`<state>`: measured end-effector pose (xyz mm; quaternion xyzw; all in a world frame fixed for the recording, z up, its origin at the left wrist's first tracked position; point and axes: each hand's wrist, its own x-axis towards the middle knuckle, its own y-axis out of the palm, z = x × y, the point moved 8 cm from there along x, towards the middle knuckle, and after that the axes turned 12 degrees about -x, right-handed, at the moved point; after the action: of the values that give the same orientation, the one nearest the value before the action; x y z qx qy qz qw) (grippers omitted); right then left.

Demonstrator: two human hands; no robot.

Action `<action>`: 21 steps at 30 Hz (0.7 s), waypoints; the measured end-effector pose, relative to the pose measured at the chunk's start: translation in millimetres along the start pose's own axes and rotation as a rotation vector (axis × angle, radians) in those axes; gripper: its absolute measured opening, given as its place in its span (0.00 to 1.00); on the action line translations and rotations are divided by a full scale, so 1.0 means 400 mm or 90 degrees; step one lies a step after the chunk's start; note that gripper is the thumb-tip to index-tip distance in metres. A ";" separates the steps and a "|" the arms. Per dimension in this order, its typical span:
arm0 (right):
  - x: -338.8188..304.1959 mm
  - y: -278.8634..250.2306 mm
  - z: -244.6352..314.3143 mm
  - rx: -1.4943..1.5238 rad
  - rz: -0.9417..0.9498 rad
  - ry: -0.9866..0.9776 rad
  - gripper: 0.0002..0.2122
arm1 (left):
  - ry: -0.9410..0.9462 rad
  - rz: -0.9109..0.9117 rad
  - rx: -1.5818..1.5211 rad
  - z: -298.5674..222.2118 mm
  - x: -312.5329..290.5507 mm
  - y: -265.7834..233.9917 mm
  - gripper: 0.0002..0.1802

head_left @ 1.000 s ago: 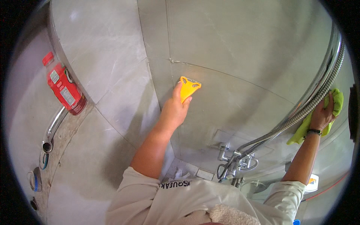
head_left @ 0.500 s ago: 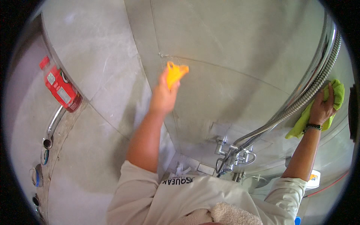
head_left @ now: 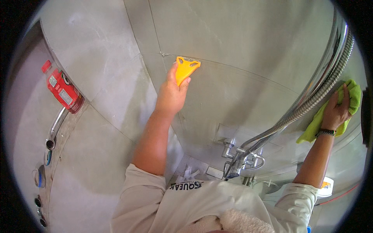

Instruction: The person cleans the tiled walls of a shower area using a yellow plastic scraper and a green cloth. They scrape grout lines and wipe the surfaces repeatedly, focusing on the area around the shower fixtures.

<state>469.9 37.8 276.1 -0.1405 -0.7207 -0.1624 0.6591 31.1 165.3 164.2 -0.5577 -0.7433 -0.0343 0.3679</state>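
Observation:
My left hand [head_left: 171,92] is closed around a yellow scraper [head_left: 185,70]. The scraper's wide end lies against the grey tiled wall [head_left: 241,42], right at a joint line between two tiles, close to the corner. Over on the far right, my right hand [head_left: 336,112] presses a lime-green cloth [head_left: 315,125] to the wall, its fingers spread over the bunched fabric. Part of the cloth is hidden beneath that hand. A dark beaded bracelet [head_left: 326,132] circles my right wrist.
A chrome shower riser and its ribbed hose [head_left: 307,107] curve between my hands, above a chrome mixer [head_left: 237,162]. At left, a red bottle [head_left: 63,88] stands in a niche beside a metal tube [head_left: 56,126] and several small rolls. A white tub [head_left: 325,187] sits low at right.
My left hand has moved slightly up, bringing the scraper onto the tile joint, its wide end now turned up toward the line. My right hand and the cloth have barely shifted.

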 end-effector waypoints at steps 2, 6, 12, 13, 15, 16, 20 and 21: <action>0.002 -0.003 -0.003 0.008 0.008 -0.001 0.15 | 0.025 -0.009 0.014 -0.010 0.005 -0.004 0.31; -0.008 -0.001 -0.009 0.005 -0.007 0.002 0.15 | 0.067 0.004 -0.015 0.025 -0.021 0.021 0.30; -0.004 -0.009 -0.024 0.013 0.008 0.017 0.15 | -0.018 0.015 0.015 0.020 -0.018 0.016 0.29; -0.017 0.005 -0.009 0.021 -0.004 0.015 0.15 | 0.066 -0.001 0.034 0.047 -0.048 0.013 0.29; -0.018 0.023 -0.015 0.025 -0.004 0.037 0.15 | 0.073 -0.009 0.009 0.040 -0.034 -0.007 0.29; -0.001 0.001 -0.031 0.005 0.008 0.017 0.15 | -0.019 0.003 -0.050 0.005 0.002 -0.005 0.29; -0.022 0.041 -0.027 -0.084 0.048 0.036 0.17 | 0.000 -0.054 -0.022 -0.006 0.011 -0.054 0.29; -0.031 0.039 -0.029 -0.049 0.021 0.004 0.19 | -0.051 -0.026 -0.035 0.027 0.002 -0.042 0.28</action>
<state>487.9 47.2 265.2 -0.1768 -0.7093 -0.1795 0.6584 11.3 164.6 162.9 -0.5530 -0.7677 -0.0399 0.3212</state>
